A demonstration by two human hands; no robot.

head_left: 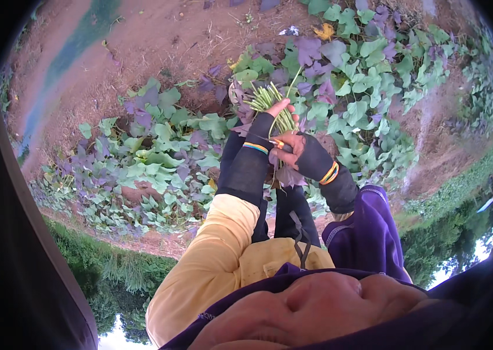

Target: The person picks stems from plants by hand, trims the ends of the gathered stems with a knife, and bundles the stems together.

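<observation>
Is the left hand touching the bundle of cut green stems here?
Touching. The head view shows the left hand closed around the green stems, its thumb lying against them.

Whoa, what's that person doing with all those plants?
The person is gripping a bunch of green stems in the left hand. The right hand is close below it, with a small orange thing at its fingertips, too small to make out. A purple leaf hangs just under that hand. Green and purple leafy plants spread over the brown soil around them.
</observation>
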